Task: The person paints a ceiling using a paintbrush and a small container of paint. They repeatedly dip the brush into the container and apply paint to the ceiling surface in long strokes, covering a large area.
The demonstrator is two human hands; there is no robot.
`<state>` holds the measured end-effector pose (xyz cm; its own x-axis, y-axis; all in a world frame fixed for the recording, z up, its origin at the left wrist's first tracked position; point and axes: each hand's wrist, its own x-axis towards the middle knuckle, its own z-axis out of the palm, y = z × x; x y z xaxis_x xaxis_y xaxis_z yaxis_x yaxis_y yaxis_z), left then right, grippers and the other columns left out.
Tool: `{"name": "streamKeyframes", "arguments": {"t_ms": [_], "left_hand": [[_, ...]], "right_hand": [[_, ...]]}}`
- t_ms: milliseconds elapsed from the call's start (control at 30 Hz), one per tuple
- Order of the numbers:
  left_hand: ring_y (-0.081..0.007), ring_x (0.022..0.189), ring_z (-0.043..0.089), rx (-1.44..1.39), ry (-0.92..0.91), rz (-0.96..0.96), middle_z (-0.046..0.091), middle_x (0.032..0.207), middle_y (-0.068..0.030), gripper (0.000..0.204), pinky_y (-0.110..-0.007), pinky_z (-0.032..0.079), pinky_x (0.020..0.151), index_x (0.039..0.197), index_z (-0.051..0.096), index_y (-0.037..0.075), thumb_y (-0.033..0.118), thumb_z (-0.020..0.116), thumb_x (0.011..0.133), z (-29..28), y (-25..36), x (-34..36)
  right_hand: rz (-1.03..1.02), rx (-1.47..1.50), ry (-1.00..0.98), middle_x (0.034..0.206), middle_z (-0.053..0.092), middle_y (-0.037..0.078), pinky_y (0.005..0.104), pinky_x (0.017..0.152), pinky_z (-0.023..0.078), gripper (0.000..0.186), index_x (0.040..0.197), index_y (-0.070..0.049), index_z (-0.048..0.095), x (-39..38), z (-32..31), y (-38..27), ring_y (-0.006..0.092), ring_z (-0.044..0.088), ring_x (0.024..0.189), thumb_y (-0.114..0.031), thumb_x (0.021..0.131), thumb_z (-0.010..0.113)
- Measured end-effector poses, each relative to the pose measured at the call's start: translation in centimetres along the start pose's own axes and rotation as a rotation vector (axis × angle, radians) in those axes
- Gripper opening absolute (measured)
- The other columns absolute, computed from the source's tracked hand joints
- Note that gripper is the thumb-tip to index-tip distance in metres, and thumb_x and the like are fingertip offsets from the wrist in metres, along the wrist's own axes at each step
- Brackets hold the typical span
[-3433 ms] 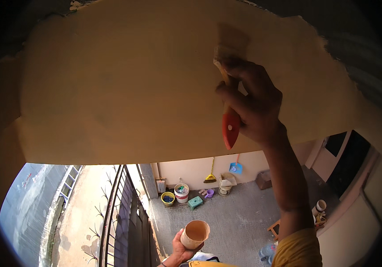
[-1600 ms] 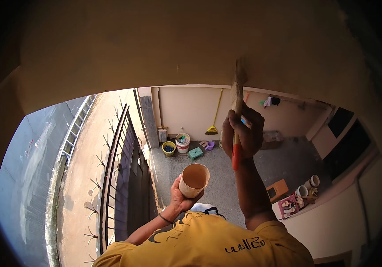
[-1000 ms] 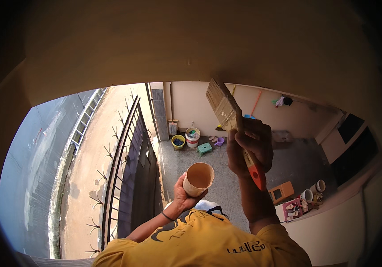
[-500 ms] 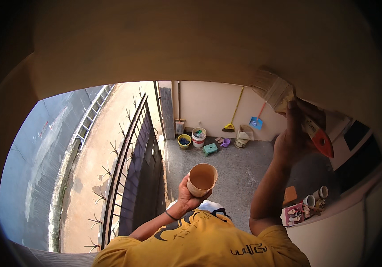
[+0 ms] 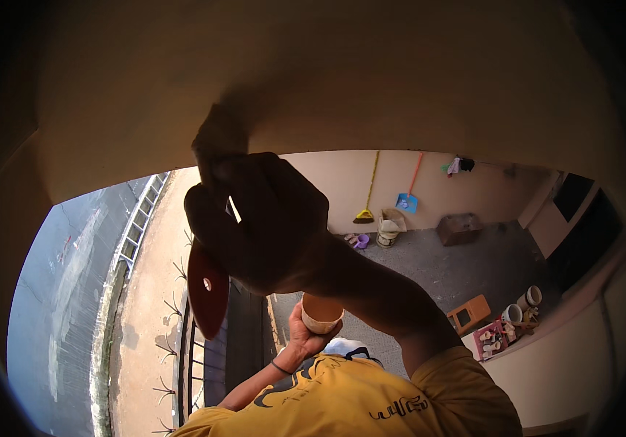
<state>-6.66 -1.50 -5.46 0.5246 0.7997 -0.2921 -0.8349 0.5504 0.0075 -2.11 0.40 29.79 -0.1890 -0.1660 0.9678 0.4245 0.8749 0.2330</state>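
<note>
My right hand (image 5: pixel 262 218) is raised and closed round a paintbrush (image 5: pixel 207 291) with a red-tipped handle, its bristle end up at the beige overhead surface (image 5: pixel 400 73), left of centre; the bristles are dark in shadow. Lower down, my left hand (image 5: pixel 302 328) grips a beige cup (image 5: pixel 320 317), partly hidden behind my right hand and forearm; its contents cannot be made out.
Far below are a yellow broom (image 5: pixel 364 215), blue dustpan (image 5: pixel 406 202), bucket (image 5: pixel 391 237), purple mug (image 5: pixel 362 240), grey floor (image 5: pixel 436 269), orange plastic object (image 5: pixel 473 309) and several pots (image 5: pixel 530 297). Left are a spiked black railing (image 5: pixel 196 371), pale path (image 5: pixel 138 313) and ladder (image 5: pixel 138 233).
My right hand has swung from the right to left of centre with the brush, now nearer the camera and covering part of the cup. My left hand has dropped slightly, still holding it.
</note>
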Motion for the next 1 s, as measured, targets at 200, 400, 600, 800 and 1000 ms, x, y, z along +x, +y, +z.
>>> {"name": "streamKeyframes", "arguments": {"t_ms": [200,400,600,800,1000], "left_hand": [[-0.0317,0.119,0.059,-0.033,0.001,-0.016,0.063,0.129,-0.0097,0.056,-0.05,0.052,0.096,0.132,0.061,0.017,0.053,0.059,0.09,-1.5,0.8,0.0],[-0.0328,0.112,0.059,-0.035,0.028,-0.022,0.064,0.12,-0.0124,0.055,-0.047,0.053,0.092,0.127,0.064,0.014,0.05,0.062,0.086,0.3,-0.2,-0.5],[-0.0324,0.111,0.059,-0.022,0.051,-0.062,0.064,0.118,-0.0123,0.054,-0.047,0.054,0.091,0.125,0.065,0.013,0.05,0.063,0.086,0.6,-0.6,0.2],[-0.0347,0.108,0.064,-0.053,-0.02,-0.067,0.066,0.119,-0.0121,0.049,-0.047,0.056,0.089,0.127,0.064,0.015,0.047,0.06,0.091,0.6,-0.1,-0.2],[-0.0328,0.108,0.061,-0.09,0.029,-0.026,0.065,0.114,-0.0117,0.054,-0.046,0.056,0.089,0.121,0.066,0.014,0.054,0.066,0.085,1.7,0.2,-0.2]], "right_hand": [[0.55,0.359,0.431,0.085,0.071,0.003,0.0239,0.069,0.052,0.014,0.097,-0.003,0.07,-1.9,-6.8,8.0,0.0091,0.067,0.079,0.001,0.085,0.076],[0.405,-0.383,0.669,0.095,0.073,0.009,0.0315,0.071,0.056,0.011,0.095,-0.003,0.075,-5.4,-19.4,12.0,0.017,0.071,0.081,0.001,0.085,0.076],[0.064,-0.553,0.039,0.104,0.07,0.012,0.0358,0.071,0.057,0.033,0.105,-0.011,0.072,-4.1,-11.1,7.2,0.0264,0.07,0.085,-0.003,0.074,0.079],[0.239,0.113,0.141,0.103,0.073,0.012,0.0328,0.08,0.059,0.03,0.108,-0.011,0.074,-4.9,-9.8,5.5,0.0242,0.073,0.092,-0.003,0.08,0.082],[0.332,-0.34,0.644,0.096,0.071,0.01,0.0305,0.071,0.057,0.011,0.099,-0.003,0.072,-6.4,-21.3,12.0,0.0195,0.071,0.083,0.0,0.089,0.074]]}}
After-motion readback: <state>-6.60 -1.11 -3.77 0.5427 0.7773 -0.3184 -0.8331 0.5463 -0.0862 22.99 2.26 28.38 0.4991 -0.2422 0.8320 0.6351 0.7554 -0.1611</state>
